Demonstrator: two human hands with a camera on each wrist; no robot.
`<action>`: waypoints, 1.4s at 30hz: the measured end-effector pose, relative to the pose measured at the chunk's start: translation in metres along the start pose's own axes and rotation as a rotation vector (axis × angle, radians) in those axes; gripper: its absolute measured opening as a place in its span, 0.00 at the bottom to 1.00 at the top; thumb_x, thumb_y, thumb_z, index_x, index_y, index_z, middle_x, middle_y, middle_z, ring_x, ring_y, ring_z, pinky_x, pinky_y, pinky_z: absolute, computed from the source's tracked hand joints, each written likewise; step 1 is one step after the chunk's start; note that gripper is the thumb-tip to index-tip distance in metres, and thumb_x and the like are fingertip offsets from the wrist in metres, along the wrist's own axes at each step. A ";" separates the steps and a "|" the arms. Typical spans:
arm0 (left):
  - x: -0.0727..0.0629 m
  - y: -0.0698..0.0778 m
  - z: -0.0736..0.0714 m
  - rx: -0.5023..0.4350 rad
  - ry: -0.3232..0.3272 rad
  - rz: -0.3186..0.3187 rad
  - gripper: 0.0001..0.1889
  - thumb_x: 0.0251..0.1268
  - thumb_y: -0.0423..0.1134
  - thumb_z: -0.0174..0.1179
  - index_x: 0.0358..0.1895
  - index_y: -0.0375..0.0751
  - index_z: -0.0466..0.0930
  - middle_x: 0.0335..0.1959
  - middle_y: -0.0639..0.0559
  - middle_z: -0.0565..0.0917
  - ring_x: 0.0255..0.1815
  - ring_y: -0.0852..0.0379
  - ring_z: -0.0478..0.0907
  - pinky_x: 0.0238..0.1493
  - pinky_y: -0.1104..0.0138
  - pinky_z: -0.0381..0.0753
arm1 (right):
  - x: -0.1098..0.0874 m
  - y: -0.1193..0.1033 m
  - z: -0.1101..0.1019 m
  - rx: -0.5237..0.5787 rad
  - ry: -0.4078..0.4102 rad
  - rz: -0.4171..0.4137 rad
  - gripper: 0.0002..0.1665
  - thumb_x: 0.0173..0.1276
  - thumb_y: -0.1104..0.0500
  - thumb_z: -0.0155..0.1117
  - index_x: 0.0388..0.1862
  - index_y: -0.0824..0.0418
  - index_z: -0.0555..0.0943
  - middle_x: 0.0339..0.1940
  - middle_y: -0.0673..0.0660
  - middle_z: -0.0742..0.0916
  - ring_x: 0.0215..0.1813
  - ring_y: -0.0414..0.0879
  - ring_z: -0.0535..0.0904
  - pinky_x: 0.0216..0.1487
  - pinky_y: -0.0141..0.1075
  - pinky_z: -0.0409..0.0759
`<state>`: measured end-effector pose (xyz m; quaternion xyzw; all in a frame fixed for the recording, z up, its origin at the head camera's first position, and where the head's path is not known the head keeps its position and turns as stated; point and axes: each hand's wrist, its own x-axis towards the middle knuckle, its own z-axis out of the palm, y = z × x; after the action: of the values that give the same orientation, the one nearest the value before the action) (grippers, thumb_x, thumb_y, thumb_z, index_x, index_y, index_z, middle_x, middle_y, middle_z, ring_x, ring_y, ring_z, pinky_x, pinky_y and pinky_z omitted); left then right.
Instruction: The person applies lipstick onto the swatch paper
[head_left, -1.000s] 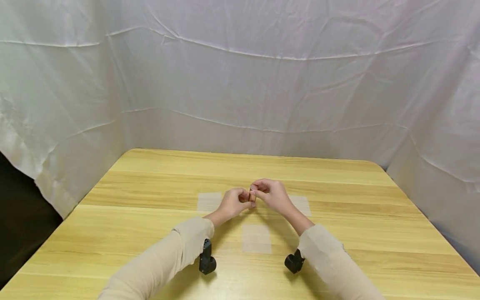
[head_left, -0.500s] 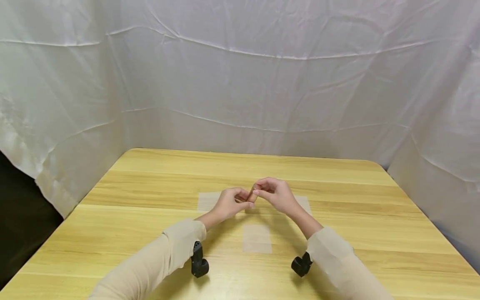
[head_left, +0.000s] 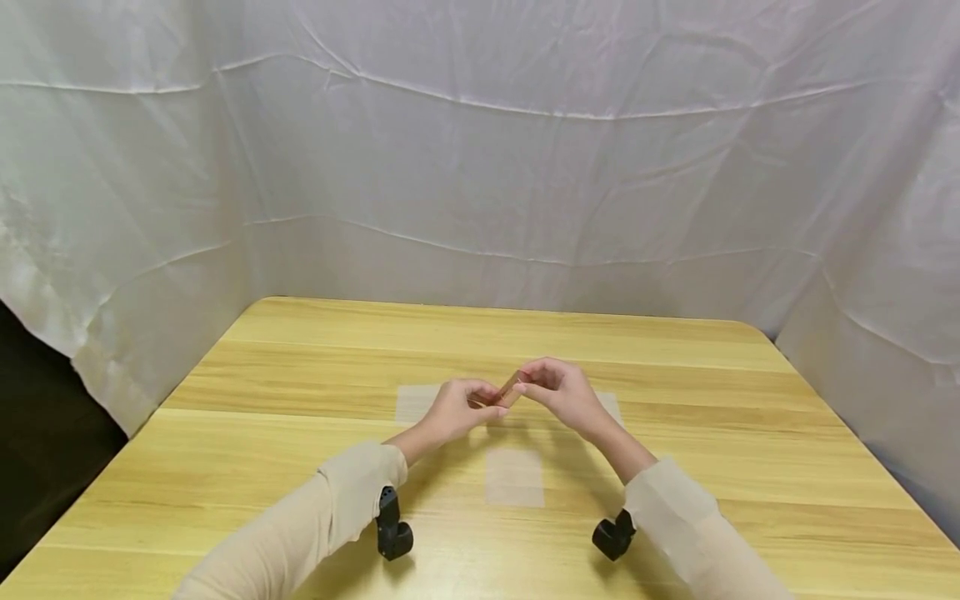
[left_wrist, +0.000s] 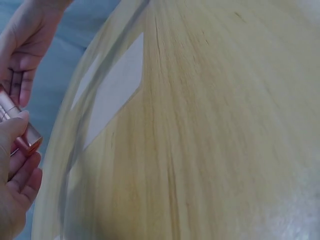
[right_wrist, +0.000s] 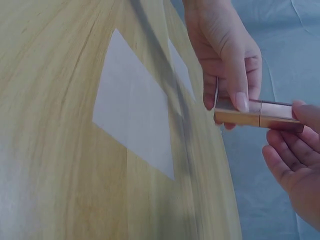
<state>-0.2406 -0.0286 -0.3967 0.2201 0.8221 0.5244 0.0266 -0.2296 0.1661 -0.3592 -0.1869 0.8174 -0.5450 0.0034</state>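
A rose-gold, square-sided lipstick tube (head_left: 511,391) is held between both hands over the middle of the table, slanting up to the right. My left hand (head_left: 452,410) pinches its lower end between thumb and fingers. At the upper end, my right hand (head_left: 564,402) pinches it with thumb and fingertips. A thin seam crosses the tube (right_wrist: 250,114) in the right wrist view, with one hand on each side of it. The left wrist view shows the left thumb lying on the lipstick tube (left_wrist: 25,127), its end poking out past the thumb.
Pale rectangular patches lie on the wooden table (head_left: 300,358): a near patch (head_left: 514,478), a left patch (head_left: 415,403) and a partly covered right patch (head_left: 610,407). A white curtain (head_left: 480,167) surrounds the back and sides. Black wrist cameras hang below both sleeves.
The lipstick tube has gone from nearly upright to slanting right. My right hand has shifted slightly right with its upper end, and both forearms have spread outward.
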 end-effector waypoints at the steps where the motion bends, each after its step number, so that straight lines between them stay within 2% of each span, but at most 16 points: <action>1: 0.000 0.001 -0.001 0.003 -0.001 0.003 0.12 0.55 0.37 0.66 0.41 0.33 0.83 0.38 0.43 0.86 0.40 0.53 0.82 0.41 0.69 0.82 | 0.000 0.001 -0.001 0.003 -0.003 0.007 0.14 0.63 0.62 0.63 0.44 0.69 0.78 0.39 0.64 0.84 0.35 0.41 0.79 0.39 0.30 0.80; 9: -0.007 0.000 -0.013 0.032 -0.030 0.069 0.10 0.54 0.34 0.66 0.38 0.32 0.83 0.34 0.43 0.85 0.34 0.57 0.80 0.36 0.74 0.81 | -0.003 0.006 -0.001 0.015 -0.092 -0.006 0.17 0.62 0.69 0.60 0.49 0.75 0.75 0.38 0.68 0.83 0.35 0.36 0.78 0.36 0.25 0.79; 14: -0.013 0.000 -0.019 0.061 -0.065 0.081 0.10 0.53 0.35 0.67 0.38 0.33 0.83 0.34 0.43 0.85 0.31 0.60 0.79 0.34 0.74 0.81 | -0.004 0.006 0.000 -0.124 -0.174 -0.058 0.15 0.61 0.68 0.61 0.47 0.73 0.78 0.35 0.65 0.85 0.33 0.37 0.78 0.33 0.26 0.78; 18: -0.014 0.000 -0.022 0.078 -0.080 0.081 0.10 0.52 0.34 0.67 0.37 0.32 0.83 0.34 0.42 0.85 0.29 0.62 0.77 0.30 0.76 0.79 | -0.003 0.005 0.003 -0.244 -0.205 -0.119 0.13 0.60 0.67 0.63 0.44 0.71 0.80 0.34 0.63 0.86 0.32 0.38 0.78 0.33 0.26 0.78; 27: -0.014 0.004 -0.027 0.133 -0.119 0.109 0.11 0.52 0.34 0.68 0.38 0.32 0.84 0.34 0.41 0.86 0.26 0.66 0.75 0.27 0.78 0.77 | -0.004 -0.003 0.008 -0.413 -0.259 -0.144 0.11 0.58 0.62 0.67 0.39 0.66 0.83 0.34 0.58 0.87 0.28 0.34 0.75 0.28 0.25 0.76; 32: -0.014 0.007 -0.032 0.180 -0.139 0.116 0.11 0.52 0.35 0.67 0.38 0.33 0.84 0.34 0.42 0.86 0.26 0.67 0.75 0.26 0.79 0.76 | -0.002 -0.005 0.010 -0.424 -0.276 -0.140 0.12 0.59 0.60 0.67 0.39 0.67 0.83 0.33 0.58 0.87 0.25 0.34 0.73 0.26 0.25 0.74; 35: -0.015 0.008 -0.035 0.203 -0.150 0.144 0.11 0.52 0.35 0.67 0.38 0.33 0.85 0.34 0.42 0.86 0.27 0.66 0.77 0.28 0.78 0.77 | -0.002 -0.006 0.011 -0.428 -0.288 -0.134 0.12 0.59 0.60 0.66 0.39 0.68 0.83 0.32 0.58 0.87 0.25 0.34 0.72 0.25 0.25 0.74; 39: -0.017 0.008 -0.037 0.215 -0.169 0.173 0.12 0.51 0.34 0.68 0.38 0.31 0.85 0.34 0.41 0.86 0.29 0.62 0.80 0.31 0.78 0.79 | -0.003 -0.007 0.013 -0.442 -0.310 -0.142 0.12 0.59 0.60 0.67 0.38 0.67 0.83 0.31 0.57 0.87 0.25 0.33 0.71 0.25 0.24 0.73; 42: -0.017 0.008 -0.036 0.211 -0.170 0.168 0.12 0.51 0.34 0.68 0.38 0.31 0.85 0.34 0.42 0.86 0.30 0.61 0.80 0.32 0.79 0.79 | -0.005 -0.007 0.013 -0.448 -0.311 -0.156 0.11 0.59 0.60 0.67 0.37 0.67 0.83 0.29 0.56 0.86 0.24 0.33 0.70 0.25 0.24 0.73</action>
<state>-0.2320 -0.0629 -0.3771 0.3334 0.8462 0.4147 0.0289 -0.2203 0.1539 -0.3592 -0.3266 0.8903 -0.3141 0.0454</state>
